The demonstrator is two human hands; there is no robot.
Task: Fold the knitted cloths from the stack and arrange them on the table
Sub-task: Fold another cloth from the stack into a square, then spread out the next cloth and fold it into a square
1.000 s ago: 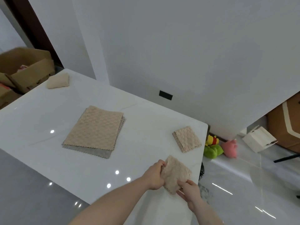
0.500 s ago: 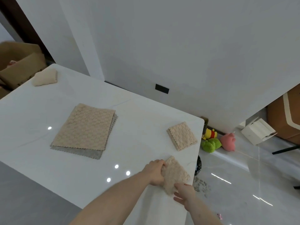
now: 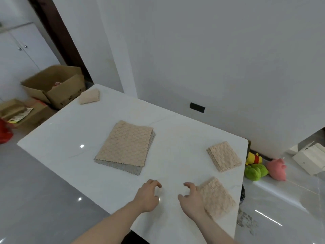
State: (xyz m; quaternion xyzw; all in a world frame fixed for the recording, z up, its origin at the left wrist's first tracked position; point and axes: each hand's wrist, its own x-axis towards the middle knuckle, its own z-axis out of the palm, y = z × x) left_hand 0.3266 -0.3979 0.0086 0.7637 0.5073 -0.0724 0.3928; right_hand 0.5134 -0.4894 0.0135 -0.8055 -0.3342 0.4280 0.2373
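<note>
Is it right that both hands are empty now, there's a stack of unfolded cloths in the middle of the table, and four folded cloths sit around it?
Not quite. The head view shows three folded cloths, not four: one at the far corner, one at the right edge and one beside the right hand. The rest holds: left hand and right hand are empty, and the unfolded stack lies mid-table.

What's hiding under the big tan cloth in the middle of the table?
A grey cloth lies under the big tan cloth; only its near and right edges peek out. Whether more cloths sit between them or below is covered, so it cannot be seen.
</note>
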